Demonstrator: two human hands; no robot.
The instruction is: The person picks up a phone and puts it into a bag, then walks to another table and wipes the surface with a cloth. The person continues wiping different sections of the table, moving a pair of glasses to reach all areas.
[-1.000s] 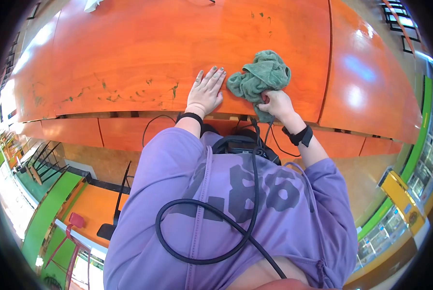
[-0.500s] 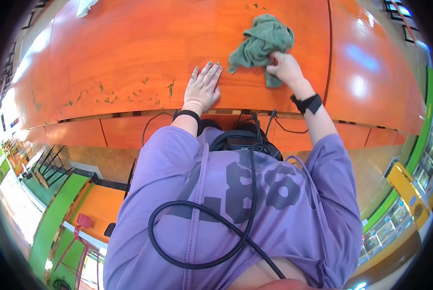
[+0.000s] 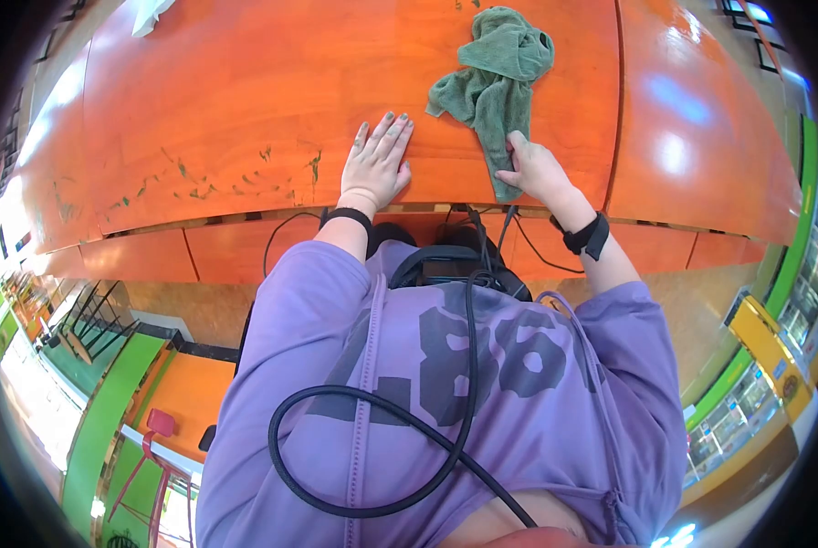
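Note:
A crumpled green cloth (image 3: 496,87) lies on the orange table (image 3: 336,64), its lower end hanging down toward the near edge. My right hand (image 3: 535,172) pinches that lower end between thumb and fingers. To the left of the cloth, my left hand (image 3: 377,164) rests flat on the tabletop near the edge, fingers stretched, holding nothing. Small green bits and smears (image 3: 190,178) are scattered over the table's near left part.
Something white (image 3: 149,14) sits at the far left of the table. A dark cable (image 3: 286,447) loops over my front, and thinner wires (image 3: 509,224) hang by the table edge. Behind at the left is a red chair (image 3: 161,422).
My right hand has drawn back slightly toward the near edge. The cloth is more stretched out, its lower end nearer me and its top farther away. My left hand stays flat.

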